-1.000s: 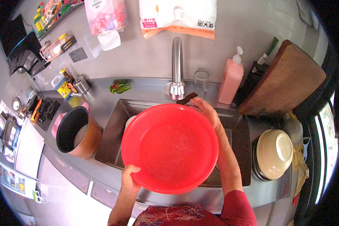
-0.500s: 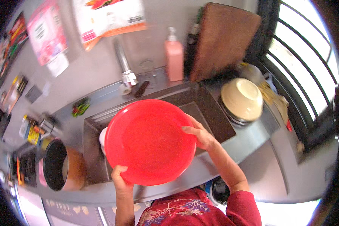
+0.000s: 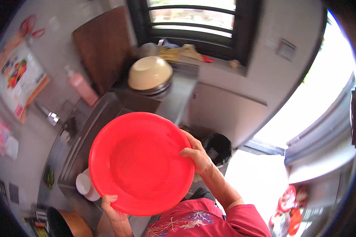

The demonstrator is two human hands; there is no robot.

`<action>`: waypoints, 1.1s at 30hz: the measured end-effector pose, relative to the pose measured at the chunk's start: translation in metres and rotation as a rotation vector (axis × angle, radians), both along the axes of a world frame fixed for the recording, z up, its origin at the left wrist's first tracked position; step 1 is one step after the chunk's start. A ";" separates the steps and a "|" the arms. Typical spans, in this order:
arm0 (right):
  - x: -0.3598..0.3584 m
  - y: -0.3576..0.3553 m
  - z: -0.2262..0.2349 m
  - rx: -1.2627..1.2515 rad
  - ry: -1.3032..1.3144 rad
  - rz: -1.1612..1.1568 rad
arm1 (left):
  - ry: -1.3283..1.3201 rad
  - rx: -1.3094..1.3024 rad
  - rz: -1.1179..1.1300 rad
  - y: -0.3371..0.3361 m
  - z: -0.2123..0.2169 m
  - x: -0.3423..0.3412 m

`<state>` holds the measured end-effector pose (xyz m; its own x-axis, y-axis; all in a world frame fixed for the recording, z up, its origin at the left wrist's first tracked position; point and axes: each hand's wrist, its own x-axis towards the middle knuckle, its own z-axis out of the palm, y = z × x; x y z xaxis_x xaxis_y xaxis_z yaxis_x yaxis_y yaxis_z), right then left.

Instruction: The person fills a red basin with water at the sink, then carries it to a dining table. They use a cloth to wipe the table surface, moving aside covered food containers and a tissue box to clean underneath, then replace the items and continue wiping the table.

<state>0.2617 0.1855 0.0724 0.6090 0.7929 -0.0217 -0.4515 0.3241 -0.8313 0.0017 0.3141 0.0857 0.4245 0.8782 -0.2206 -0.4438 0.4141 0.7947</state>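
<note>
A wide red plastic basin (image 3: 140,164) is held up in front of me, its inside facing up with nothing in it. My left hand (image 3: 114,210) grips the rim at the lower left, thumb over the edge. On the right side, my right hand (image 3: 197,155) clasps the rim, its thumb on top and its other fingers hidden underneath. Behind the basin lies the dark sink (image 3: 81,152), partly covered by it. White cups or bowls (image 3: 85,185) show in the sink beside the basin's left edge.
An upturned cream bowl (image 3: 150,74) rests on dark dishes on the counter. Along the wall stand a pink pump bottle (image 3: 82,87), a brown cutting board (image 3: 105,47) and the faucet (image 3: 51,117). A black bin (image 3: 216,148) stands below the counter; a bright doorway (image 3: 300,102) is at right.
The view has turned to the right, so the sink and wall shift left and the doorway comes into sight. Both hands keep hold of the basin as it moves away from over the sink.
</note>
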 end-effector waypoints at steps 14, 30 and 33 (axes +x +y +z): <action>-0.079 -0.370 0.008 -0.031 -0.003 -0.797 | 0.116 0.385 -0.746 -0.189 -0.056 0.091; -0.272 -0.637 -0.022 -0.225 -0.014 -1.923 | 0.202 0.040 -1.782 -0.567 -0.055 0.207; -0.302 -0.659 -0.014 -0.286 0.049 -2.146 | 0.213 0.190 -1.936 -0.632 -0.059 0.220</action>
<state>-0.0398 -0.4732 0.0580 0.3177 -0.9479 -0.0225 0.3203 0.1295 -0.9384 0.2214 -0.3183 0.0269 0.6701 -0.6467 -0.3643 0.5219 0.0616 0.8508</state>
